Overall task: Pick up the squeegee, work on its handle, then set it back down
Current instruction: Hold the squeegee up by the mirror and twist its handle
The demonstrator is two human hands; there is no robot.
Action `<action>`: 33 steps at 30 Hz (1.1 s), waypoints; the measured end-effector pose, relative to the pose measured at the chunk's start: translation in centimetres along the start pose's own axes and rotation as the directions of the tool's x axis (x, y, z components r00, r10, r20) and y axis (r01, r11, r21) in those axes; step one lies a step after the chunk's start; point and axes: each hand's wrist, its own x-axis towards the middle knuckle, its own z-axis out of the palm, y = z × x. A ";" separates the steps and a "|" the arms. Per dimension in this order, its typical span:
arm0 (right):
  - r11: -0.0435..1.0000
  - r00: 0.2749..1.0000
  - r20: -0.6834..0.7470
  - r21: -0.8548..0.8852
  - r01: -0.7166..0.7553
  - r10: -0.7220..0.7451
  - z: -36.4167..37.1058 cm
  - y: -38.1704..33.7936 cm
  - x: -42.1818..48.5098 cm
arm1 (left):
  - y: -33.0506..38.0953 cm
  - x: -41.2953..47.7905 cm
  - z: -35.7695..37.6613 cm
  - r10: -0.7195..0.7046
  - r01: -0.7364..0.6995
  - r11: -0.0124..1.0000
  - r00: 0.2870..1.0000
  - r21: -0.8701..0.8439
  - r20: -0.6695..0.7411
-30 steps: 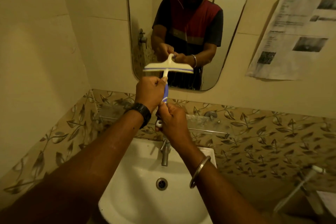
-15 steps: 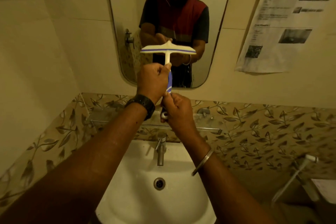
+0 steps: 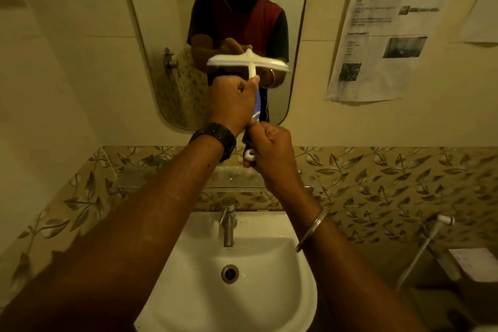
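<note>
the squeegee (image 3: pixel 248 62) is held upright at frame centre above the sink (image 3: pixel 269 304); its handle (image 3: pixel 257 105) is gripped by the left hand (image 3: pixel 231 105) and, lower, the right hand (image 3: pixel 272 145)

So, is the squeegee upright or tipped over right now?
Upright: the white-and-blue plastic squeegee has its blade on top, handle below in the left hand and right hand.

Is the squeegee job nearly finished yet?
About halfway. Picking up looks done: the squeegee is in the air above the sink, blade up. Right now the left hand grips the upper handle while the right hand grips its lower end, so the handle work looks under way. Setting it back down is not yet done.
</note>
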 end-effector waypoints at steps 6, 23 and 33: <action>0.988 0.988 0.008 -0.014 -0.157 0.157 -1.2 3.9 -3.5 | -4.5 -3.8 2.4 -0.122 0.118 0.991 0.990 0.055 0.076; 0.986 0.986 -0.042 0.023 -0.163 0.164 -3.4 4.5 -3.4 | -3.3 -4.3 4.7 -0.098 0.086 0.989 0.990 0.124 0.099; 0.992 0.989 -0.102 0.078 -0.100 0.108 -3.5 3.6 -2.1 | -0.5 -2.7 4.9 -0.006 -0.017 0.985 0.992 0.175 0.130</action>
